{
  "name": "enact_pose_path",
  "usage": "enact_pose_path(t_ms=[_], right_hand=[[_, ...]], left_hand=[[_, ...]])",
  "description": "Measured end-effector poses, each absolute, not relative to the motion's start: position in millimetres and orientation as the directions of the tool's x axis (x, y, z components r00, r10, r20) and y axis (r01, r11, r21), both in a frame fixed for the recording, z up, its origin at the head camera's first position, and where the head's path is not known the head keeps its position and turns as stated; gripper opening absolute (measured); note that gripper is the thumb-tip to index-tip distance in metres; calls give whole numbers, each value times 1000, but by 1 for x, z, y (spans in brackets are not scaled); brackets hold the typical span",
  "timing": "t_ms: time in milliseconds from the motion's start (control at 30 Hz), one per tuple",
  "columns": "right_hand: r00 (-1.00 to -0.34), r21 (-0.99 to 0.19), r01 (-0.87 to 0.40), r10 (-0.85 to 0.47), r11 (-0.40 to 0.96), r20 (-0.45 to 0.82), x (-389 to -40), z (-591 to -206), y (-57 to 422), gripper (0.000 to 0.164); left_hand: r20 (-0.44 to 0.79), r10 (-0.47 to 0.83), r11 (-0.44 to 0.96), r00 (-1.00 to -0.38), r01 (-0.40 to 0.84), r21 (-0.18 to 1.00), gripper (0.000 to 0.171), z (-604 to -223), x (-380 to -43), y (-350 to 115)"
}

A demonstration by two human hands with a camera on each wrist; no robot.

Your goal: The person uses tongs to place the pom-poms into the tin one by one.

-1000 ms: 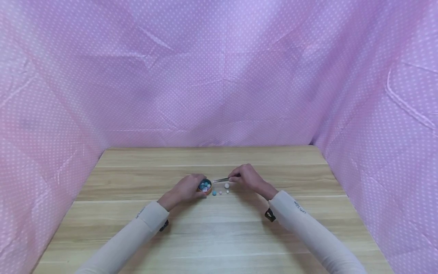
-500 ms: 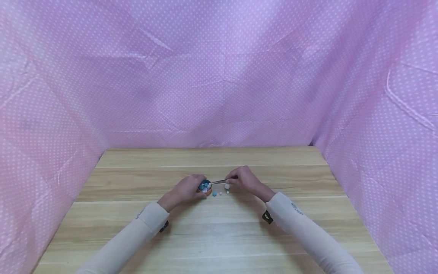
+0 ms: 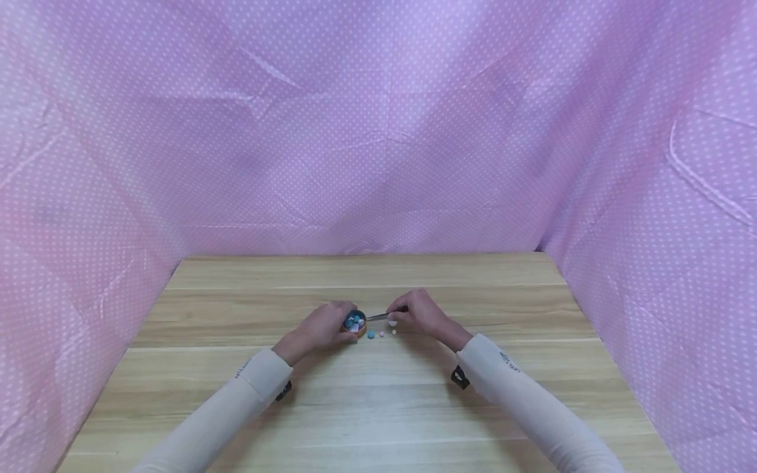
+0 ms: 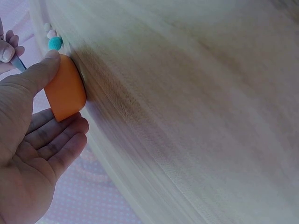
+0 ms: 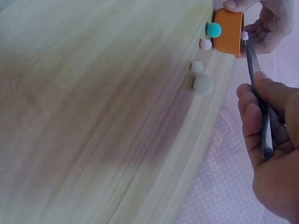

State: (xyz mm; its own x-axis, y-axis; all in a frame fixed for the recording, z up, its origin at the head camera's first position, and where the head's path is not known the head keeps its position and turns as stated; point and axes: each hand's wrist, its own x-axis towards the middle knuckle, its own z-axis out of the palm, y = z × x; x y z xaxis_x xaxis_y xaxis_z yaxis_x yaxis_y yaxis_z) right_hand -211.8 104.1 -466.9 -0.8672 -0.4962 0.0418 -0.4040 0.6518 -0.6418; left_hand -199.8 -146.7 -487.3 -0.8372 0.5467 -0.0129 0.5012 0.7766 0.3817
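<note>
A: Grips?
B: Smooth round orange cup (image 5: 229,32) is clamped in left hand (image 3: 322,325), on wood-grain table (image 3: 355,401). Slim metallic tweezers (image 5: 264,116) are pinched by right hand (image 3: 422,312).
A: Far end?
B: Small pink ball (image 5: 245,35) is seen there, at cup's open rim.

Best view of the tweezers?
Right wrist: the tweezers appear large, nearly full length, a pink ball at their tips. Head shows them small, partly covered; left wrist catches only a short section near the frame's edge.

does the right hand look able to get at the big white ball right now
Likely yes: the big white ball sits on the table near the right hand, nothing visibly between them, though tweezers occupy the fingers.
</note>
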Motion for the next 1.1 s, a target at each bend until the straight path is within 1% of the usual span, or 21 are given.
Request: enact_pose_path(t_ms=[400,833,1100], right_hand=[[-855,-634,-434,-515,640,66,-212,-471,102,9],[-871,-634,-391,-491,667,22,-212,-470,101,10],[-864,-628,-414,-503,660,41,-212,-469,104,10]], left_hand=[[-11,554,774,-833,509,377,61,-487,-201,-148],[13,563,763,-826,526,376,52,-484,-202,-147],[-2,563,765,-827,519,381,55,-485,-202,-148]])
